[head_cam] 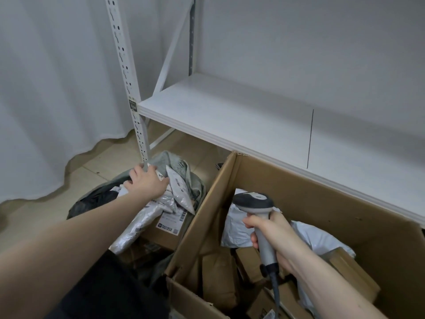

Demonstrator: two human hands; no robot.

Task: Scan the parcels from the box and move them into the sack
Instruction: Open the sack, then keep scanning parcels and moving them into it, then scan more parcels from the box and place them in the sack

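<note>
Left hand (147,180) over the sack (195,180), fingers curled onto a silver parcel (181,189) inside; right hand (271,236) gripping scanner (255,203) above box (299,194) of parcels.

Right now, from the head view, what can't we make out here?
- Left hand over the sack: seen from the back, so what its fingers do underneath is hidden.
- Parcel labels, e.g. on the small carton: too small and blurred to read.
- Cardboard box: near corner cut off by the bottom edge; parcels below hidden by the right hand and scanner.
- Scanner cable: runs out of frame.
</note>
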